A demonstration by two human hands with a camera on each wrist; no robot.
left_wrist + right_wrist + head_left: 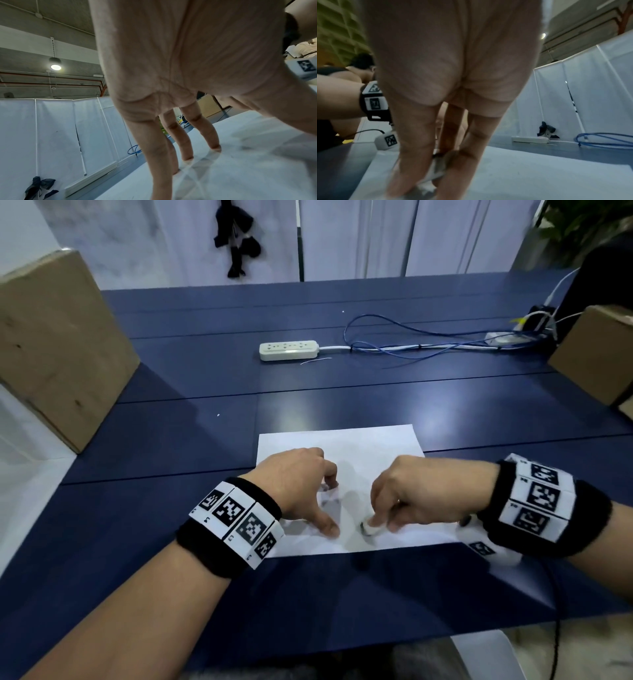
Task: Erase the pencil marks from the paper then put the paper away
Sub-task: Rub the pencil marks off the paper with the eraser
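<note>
A white sheet of paper (359,446) lies flat on the dark blue tabletop (205,433), close to its near edge and roughly midway between its left and right sides. The left hand (301,484) is spread over the sheet's left half, its straightened fingers (212,143) and thumb planted tip-down on the paper, holding nothing. The right hand (411,494) is bunched over the sheet's near edge, its fingertips (406,180) pinching a small white eraser (370,528) whose lower end touches the paper. Faint grey smudging shows on the sheet between the two hands; whether any of it is pencil line or only shadow cannot be told.

Both wrists wear black bands (236,522) carrying white tiles printed with black square marker patterns; tiny characters beside the patterns are too small to read. No brand name or legible writing shows anywhere else.

Toward the middle of the tabletop lies a white power strip (289,350), its white lead running right alongside looped blue cable (394,337) toward the right edge. A brown cardboard box (58,347) stands at the left edge and another (592,357) at the right edge. White partition panels (359,237) stand beyond the far edge, with a dark object (236,237) hanging on them.
</note>
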